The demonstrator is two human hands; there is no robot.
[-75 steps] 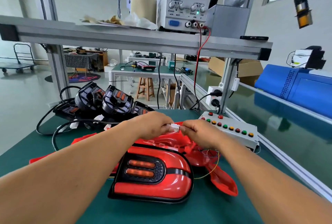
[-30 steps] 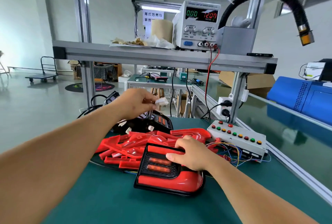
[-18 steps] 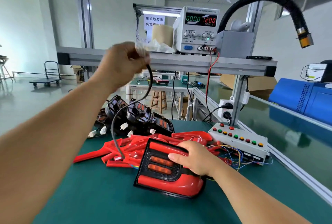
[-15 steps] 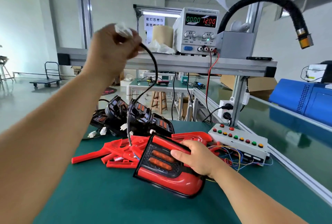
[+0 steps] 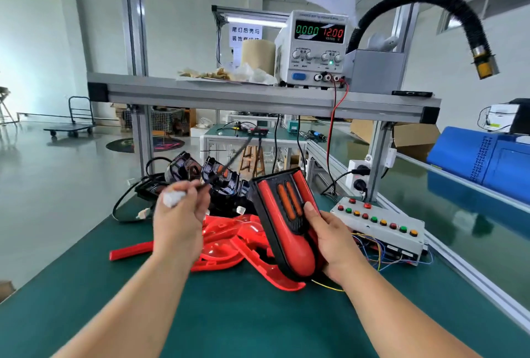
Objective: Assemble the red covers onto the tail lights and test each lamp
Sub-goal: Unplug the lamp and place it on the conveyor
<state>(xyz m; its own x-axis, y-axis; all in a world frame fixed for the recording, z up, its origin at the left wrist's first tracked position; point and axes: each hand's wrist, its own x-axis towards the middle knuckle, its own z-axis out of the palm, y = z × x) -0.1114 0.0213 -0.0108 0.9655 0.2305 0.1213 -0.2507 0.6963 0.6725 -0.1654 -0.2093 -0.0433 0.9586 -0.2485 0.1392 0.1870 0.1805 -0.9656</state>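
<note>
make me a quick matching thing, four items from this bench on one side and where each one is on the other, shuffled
Things
1. white plug on the black cable
2. red-covered tail light with two orange bars
3. grey bench power supply with lit digits
4. loose red plastic covers

Places
a. on the metal shelf
b. gripped in the left hand
c. lying on the green mat
d. held tilted up in the right hand

Pairs: 1-b, 2-d, 3-a, 4-c
</note>
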